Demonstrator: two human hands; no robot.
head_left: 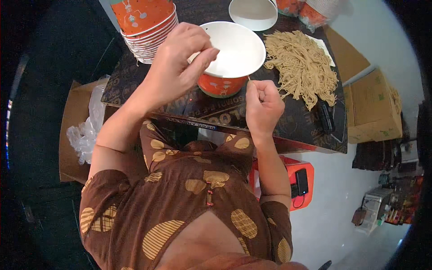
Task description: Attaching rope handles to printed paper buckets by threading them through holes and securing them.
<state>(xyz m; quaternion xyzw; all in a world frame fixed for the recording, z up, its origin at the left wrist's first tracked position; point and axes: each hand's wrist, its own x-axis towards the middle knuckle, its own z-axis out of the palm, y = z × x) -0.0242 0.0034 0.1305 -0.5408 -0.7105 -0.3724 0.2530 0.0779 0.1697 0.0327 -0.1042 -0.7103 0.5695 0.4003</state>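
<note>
At frame centre top, the left hand (177,63) pinches the rim of an orange paper bowl with white inside (234,56); the right hand (263,105), fisted, rests beside pale dry noodles (301,65); tan cardboard boxes (373,108) sit right

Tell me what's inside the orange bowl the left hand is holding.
The orange bowl shows a plain white inside with nothing in the visible part. The left hand covers its near-left rim, so that patch is hidden. The noodles lie beside it, on the table.
</note>
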